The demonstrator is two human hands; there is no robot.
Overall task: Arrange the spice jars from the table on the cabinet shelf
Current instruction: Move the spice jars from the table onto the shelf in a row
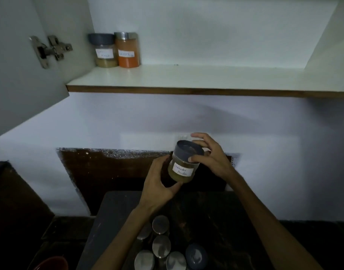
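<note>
Holding: I had the coriander jar (183,167) lifted off the bench (235,221), tilted with its dark lid (189,151) leaning toward the wall, well below the shelf (186,78).
Left hand: my left hand (159,184) cupped the jar from below and the side, thumb curled under its base.
Right hand: my right hand (212,156) pinched the lid, fingers (198,135) arched over the far rim and thumb on the near edge.
Lid risk: I judged that if the lid was only loosely on, my grip on it would carry nothing, and a lift by the right hand alone could leave the body behind and dump powder.
Tilt risk: the jar sat off upright, so a loose lid could have let powder sift out on the way up.
Shelf edge: the brown front edge (206,92) stuck out above me; rising too close, I could have knocked the jar against it.
Jars on shelf: two jars stood touching in the back left corner, a pale one with a dark lid (105,50) and an orange one with a metal lid (128,50); sliding mine in hard beside them could have tipped one.
Jars below: more jars (161,244) stood bunched on the bench right under my forearms, so a dropped elbow or a slipped jar would have scattered them.
Door: the open cabinet door (21,75) with its hinge (50,50) hung at my left, near any wide swing.
</note>
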